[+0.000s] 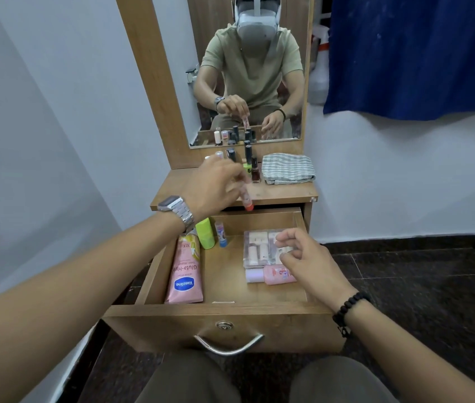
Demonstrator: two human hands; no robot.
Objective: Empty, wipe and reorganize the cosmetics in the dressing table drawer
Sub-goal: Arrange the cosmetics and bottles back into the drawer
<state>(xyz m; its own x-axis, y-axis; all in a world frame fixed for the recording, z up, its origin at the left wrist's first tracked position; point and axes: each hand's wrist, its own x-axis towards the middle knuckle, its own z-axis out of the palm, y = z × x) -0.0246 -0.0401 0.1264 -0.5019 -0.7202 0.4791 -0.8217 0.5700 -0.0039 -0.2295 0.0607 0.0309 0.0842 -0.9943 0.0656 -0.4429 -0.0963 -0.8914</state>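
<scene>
Pinching a pink orange-capped tube [245, 196] at frame centre, the left hand [211, 187] hung above the open drawer [221, 311]; the right hand [307, 257] hovered loosely curled, holding nothing.

Even, soft indoor light, no hard shadows; wide-angle bending at frame edges; slight motion blur mid-frame; pic otherwise sharp.
</scene>
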